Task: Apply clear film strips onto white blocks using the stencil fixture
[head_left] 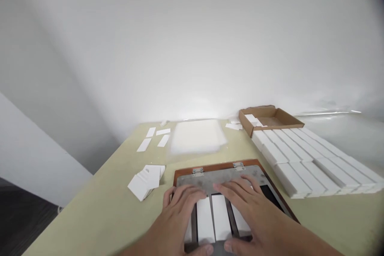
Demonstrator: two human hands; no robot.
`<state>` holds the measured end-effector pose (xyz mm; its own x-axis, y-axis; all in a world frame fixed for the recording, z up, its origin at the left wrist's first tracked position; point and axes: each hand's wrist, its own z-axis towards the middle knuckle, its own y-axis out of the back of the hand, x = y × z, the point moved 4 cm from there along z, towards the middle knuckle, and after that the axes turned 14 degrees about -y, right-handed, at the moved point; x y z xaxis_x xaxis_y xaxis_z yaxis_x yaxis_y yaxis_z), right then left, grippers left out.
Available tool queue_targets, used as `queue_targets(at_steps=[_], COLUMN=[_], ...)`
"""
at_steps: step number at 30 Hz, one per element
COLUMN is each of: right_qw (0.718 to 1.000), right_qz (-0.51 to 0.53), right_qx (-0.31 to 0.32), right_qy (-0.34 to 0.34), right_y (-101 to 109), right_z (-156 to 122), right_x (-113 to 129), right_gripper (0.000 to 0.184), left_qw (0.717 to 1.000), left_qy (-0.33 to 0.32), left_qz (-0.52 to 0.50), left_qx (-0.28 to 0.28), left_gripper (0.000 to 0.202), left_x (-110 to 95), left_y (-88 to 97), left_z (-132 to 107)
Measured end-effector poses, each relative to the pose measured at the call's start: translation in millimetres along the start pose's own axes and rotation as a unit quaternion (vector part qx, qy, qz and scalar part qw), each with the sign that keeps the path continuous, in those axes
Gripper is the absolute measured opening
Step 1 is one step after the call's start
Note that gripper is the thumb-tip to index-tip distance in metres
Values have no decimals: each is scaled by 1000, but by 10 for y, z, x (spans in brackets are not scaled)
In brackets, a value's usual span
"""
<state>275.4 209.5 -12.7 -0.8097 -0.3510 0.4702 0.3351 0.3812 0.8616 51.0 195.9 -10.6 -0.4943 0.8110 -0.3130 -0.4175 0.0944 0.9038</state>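
Observation:
My left hand (177, 213) and my right hand (246, 204) lie flat, fingers spread, on a hinged metal plate (223, 174) set in a brown wooden frame (207, 167). Under and between the hands, three white rectangular pieces (221, 217) sit side by side in the plate's dark slots. The fingertips point away from me toward two small hinges (198, 171) at the plate's far edge. Neither hand grips anything.
A pile of white cards (147, 180) lies left of the frame, with loose white slips (157, 135) further back. A stack of white sheets (196, 136) sits behind. Rows of long white boxes (312, 156) fill the right, beside an open cardboard box (270, 118).

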Motion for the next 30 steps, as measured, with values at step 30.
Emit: queue_targets(at_steps=[30], right_qw=[995], right_qz=[-21], right_qx=[-89], right_qy=[45], right_y=[313], right_z=[-269], right_x=[-295], right_gripper=[83], left_qw=[999], left_qy=[4], left_qz=[38], left_qx=[-26], left_gripper=[54], left_x=[43], left_y=[-2], left_z=[7])
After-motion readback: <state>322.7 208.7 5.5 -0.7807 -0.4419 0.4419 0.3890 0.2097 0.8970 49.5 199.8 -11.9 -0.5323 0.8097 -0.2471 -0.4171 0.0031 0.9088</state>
